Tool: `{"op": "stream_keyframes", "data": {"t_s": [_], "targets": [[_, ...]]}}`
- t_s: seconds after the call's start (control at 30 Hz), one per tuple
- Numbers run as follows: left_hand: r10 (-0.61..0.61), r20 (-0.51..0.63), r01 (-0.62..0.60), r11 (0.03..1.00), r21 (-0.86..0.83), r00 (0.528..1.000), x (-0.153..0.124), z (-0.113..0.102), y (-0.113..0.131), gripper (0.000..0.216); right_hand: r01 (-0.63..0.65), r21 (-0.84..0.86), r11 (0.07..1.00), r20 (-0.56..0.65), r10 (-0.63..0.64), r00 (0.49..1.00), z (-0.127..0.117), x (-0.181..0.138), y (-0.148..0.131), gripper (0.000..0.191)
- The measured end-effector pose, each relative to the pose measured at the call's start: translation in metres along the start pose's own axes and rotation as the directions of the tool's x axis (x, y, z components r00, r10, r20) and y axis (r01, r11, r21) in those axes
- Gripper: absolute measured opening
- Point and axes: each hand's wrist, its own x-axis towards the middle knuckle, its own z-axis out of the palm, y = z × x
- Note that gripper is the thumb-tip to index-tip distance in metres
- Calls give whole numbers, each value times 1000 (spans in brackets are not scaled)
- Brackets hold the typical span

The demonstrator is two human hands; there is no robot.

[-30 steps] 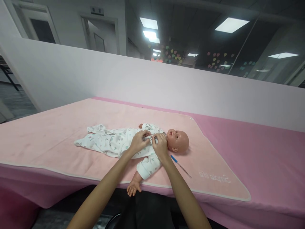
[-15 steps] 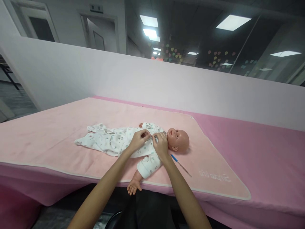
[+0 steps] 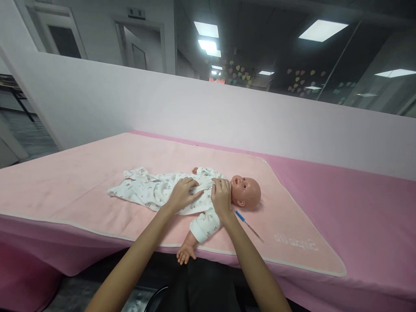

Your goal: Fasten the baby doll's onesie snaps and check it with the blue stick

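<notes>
A baby doll (image 3: pixel 247 191) lies on its back with its head to the right, dressed in a white patterned romper (image 3: pixel 152 188). My left hand (image 3: pixel 184 194) rests over the romper's belly, open, with thumb and fingers apart. On the upper chest, close to the doll's neck, lies my right hand (image 3: pixel 221 197). Its fingers are bent over the romper front and slightly apart; it seems to hold nothing, though the fabric under it is hidden. Beside the doll's shoulder is a thermometer (image 3: pixel 249 226) with a blue end. The doll's near hand (image 3: pixel 186 253) extends to the mat's edge.
A peach mat (image 3: pixel 292 216) with pale lettering covers much of the pink-draped table (image 3: pixel 373 208). Behind the table rises a white partition (image 3: pixel 227 117) topped by dark glass. A dark seat edge (image 3: pixel 156 299) shows below the table.
My left hand has let go of the romper front, moved slightly left and spread its fingers. My right hand's pinch has loosened, and its fingers now lie over the chest. The view has shifted slightly.
</notes>
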Motion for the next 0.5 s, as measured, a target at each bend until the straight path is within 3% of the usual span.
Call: {"op": "stream_keyframes", "data": {"t_s": [0.2,0.5], "targets": [[-4,-29,5,999,40,1000,-12,-8,-4,19,169,144,975,88,-183,979,6,14,-26,23],[42,10,-43,987,154,999,-14,-7,-5,16,142,154,978,146,-164,976,17,6,-33,14]]}}
